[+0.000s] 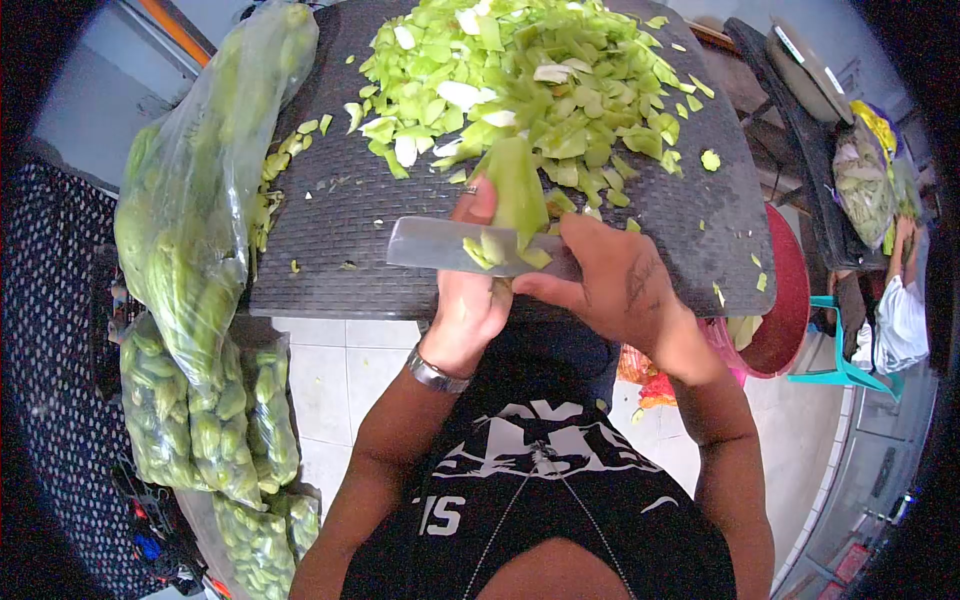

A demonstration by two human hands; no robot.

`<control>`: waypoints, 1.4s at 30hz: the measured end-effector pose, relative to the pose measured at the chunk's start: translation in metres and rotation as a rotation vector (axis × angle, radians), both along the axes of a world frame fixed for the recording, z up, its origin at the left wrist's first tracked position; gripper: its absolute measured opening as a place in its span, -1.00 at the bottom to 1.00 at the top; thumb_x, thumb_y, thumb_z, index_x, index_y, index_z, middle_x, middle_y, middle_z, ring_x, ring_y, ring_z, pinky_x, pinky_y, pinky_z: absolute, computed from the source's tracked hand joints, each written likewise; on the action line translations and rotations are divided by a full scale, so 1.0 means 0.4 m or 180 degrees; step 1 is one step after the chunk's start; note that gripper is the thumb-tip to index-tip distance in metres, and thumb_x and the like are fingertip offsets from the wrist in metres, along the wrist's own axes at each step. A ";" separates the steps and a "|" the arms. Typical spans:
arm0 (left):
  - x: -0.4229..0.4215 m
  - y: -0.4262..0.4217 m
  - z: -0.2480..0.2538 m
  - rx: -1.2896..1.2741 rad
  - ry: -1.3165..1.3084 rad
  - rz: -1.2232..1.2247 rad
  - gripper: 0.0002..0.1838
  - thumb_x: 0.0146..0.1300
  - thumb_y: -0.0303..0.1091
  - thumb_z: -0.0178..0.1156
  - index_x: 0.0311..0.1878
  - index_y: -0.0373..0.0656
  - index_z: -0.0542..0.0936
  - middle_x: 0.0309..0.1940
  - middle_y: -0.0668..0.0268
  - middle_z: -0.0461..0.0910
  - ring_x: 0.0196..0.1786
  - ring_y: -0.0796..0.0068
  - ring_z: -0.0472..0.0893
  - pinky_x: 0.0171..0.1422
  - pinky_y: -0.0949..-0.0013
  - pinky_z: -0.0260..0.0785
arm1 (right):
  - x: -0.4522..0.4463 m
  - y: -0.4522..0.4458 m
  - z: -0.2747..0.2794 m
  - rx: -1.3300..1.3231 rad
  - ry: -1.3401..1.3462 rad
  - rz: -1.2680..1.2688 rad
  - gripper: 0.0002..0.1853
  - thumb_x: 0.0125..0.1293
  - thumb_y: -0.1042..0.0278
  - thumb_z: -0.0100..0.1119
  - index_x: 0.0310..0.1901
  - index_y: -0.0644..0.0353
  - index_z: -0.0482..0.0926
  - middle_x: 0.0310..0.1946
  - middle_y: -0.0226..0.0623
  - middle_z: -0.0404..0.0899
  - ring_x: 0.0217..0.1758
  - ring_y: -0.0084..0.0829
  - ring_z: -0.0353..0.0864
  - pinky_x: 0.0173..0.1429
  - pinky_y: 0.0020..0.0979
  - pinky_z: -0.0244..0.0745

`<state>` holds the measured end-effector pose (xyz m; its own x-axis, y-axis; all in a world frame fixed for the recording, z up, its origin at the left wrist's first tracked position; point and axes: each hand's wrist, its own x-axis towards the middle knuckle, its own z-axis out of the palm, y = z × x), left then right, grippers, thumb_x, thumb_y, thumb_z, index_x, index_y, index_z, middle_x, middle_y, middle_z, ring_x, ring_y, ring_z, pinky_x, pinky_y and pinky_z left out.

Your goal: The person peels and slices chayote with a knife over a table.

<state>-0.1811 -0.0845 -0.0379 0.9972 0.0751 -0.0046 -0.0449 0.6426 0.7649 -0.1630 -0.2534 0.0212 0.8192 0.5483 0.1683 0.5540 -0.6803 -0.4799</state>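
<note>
My right hand [628, 290] is closed round the handle of a broad-bladed kitchen knife [415, 243]. The blade points left across my left hand [472, 295], with cut green slivers stuck to its face. That left hand wears a ring and a wristwatch, and its fingers are wrapped round a long pale green vegetable [518, 180] whose exact kind I cannot make out. The blade crosses the vegetable's near end. Just beyond, a large heap of chopped green pieces [590, 95] lies on the dark woven-pattern table [330, 220].
A clear plastic bag of green vegetables [185, 220] lies along the table's left edge. More filled bags [220, 430] sit below it. To the right stand a red tub [790, 290] and a turquoise stool [835, 350]. Another person's arm [903, 245] shows at far right.
</note>
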 end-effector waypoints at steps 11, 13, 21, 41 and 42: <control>-0.004 0.030 0.040 0.0373 0.0423 -0.0799 -0.41 0.47 -0.23 0.19 0.48 -0.21 0.35 0.23 0.16 0.60 0.26 0.28 0.60 0.31 0.10 0.52 | 0.009 -0.036 0.016 -0.0203 0.0441 0.0165 -0.29 0.29 -0.44 0.20 -0.25 0.26 0.53 -0.37 0.08 0.61 -0.23 0.18 0.66 -0.18 0.04 0.53; -0.001 0.004 0.039 -0.0411 0.0195 -0.0519 -0.42 0.51 -0.06 0.15 0.46 -0.17 0.40 0.23 0.17 0.60 0.24 0.29 0.62 0.32 0.10 0.51 | -0.002 -0.024 0.011 -0.0118 0.0406 0.0339 -0.33 0.27 -0.38 0.26 -0.25 0.27 0.51 -0.39 0.06 0.58 -0.25 0.17 0.65 -0.20 0.02 0.51; -0.001 0.006 0.027 -0.0015 0.0549 -0.0147 -0.37 0.54 0.08 0.07 0.46 -0.16 0.38 0.16 0.17 0.63 0.11 0.30 0.67 0.09 0.12 0.60 | 0.023 -0.030 0.019 -0.0437 0.0306 0.0105 -0.26 0.27 -0.48 0.20 -0.21 0.27 0.52 -0.34 0.07 0.64 -0.21 0.15 0.69 -0.18 0.03 0.54; 0.072 0.091 0.048 -0.0376 0.1005 -0.0632 -0.51 0.42 -0.02 0.24 0.20 -0.19 0.50 -0.14 0.15 0.66 -0.20 0.18 0.70 -0.14 0.11 0.59 | 0.187 -0.151 0.075 0.2598 0.0871 -0.1193 -0.35 0.58 -0.37 -0.21 -0.38 0.10 0.42 -0.60 -0.53 0.28 -0.75 -0.62 0.26 -0.69 -0.46 0.12; 0.086 0.092 0.053 -0.0408 0.0961 -0.0631 -0.51 0.43 -0.02 0.22 0.21 -0.21 0.51 -0.13 0.11 0.66 -0.20 0.13 0.70 -0.13 0.09 0.59 | 0.190 -0.136 0.076 0.2932 0.0639 -0.1139 -0.35 0.58 -0.38 -0.22 -0.38 0.09 0.42 -0.59 -0.53 0.28 -0.74 -0.62 0.27 -0.69 -0.47 0.12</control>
